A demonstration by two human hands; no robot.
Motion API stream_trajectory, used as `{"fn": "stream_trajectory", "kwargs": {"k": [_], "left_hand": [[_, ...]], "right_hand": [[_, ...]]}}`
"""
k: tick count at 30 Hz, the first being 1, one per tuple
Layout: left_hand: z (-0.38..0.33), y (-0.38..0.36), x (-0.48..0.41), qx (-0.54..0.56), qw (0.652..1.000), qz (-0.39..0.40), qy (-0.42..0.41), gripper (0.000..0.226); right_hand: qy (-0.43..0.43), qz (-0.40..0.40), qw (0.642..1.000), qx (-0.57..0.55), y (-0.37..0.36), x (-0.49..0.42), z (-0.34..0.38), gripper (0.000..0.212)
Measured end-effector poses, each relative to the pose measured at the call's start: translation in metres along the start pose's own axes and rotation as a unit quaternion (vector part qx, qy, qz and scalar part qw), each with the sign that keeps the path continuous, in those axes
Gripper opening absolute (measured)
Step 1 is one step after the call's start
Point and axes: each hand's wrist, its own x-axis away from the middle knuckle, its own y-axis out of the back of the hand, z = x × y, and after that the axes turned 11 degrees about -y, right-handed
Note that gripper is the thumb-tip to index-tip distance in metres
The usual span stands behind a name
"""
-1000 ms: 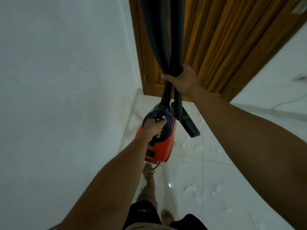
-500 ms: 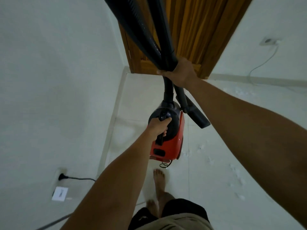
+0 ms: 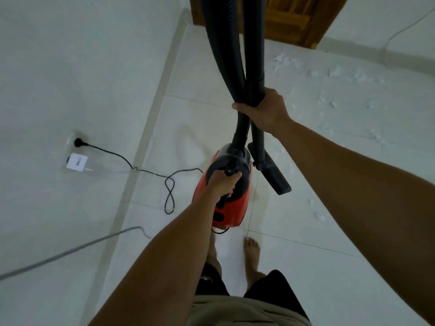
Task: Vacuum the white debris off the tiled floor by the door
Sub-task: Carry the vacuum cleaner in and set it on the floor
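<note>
A red and black vacuum cleaner (image 3: 233, 208) hangs above the tiled floor (image 3: 306, 255), carried by its top handle in my left hand (image 3: 223, 182). My right hand (image 3: 266, 111) grips the black hose and the wand (image 3: 230, 55) together, higher up. The black floor nozzle (image 3: 275, 177) dangles beside the vacuum body, off the floor. White debris (image 3: 329, 74) is scattered over the tiles to the right, from near the wooden door (image 3: 289, 17) down past the nozzle.
The vacuum's black cord (image 3: 169, 184) loops on the floor and plugs into a wall socket (image 3: 77, 142) on the left, above a white adapter (image 3: 76, 162). A grey cable (image 3: 70, 250) runs along the left wall. My bare feet (image 3: 251, 250) stand below the vacuum.
The view has tilted down and back from the door. The wall socket, cord and more debris have come into sight. Both hands keep their grips.
</note>
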Motion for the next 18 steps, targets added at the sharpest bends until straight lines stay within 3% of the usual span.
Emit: {"fn": "stream_trajectory", "kwargs": {"k": [10,18], "left_hand": [[0.112,-0.103,0.046,-0.016,0.998,-0.034,0.04,0.038],[0.23,-0.139,0.057,-0.07,0.995,-0.03,0.069,0.036]], "right_hand": [[-0.006,0.051,0.999,0.007,-0.023,0.078,-0.116,0.057],[-0.033,0.079,0.995,0.049,-0.091,0.115,-0.206,0.055]]}}
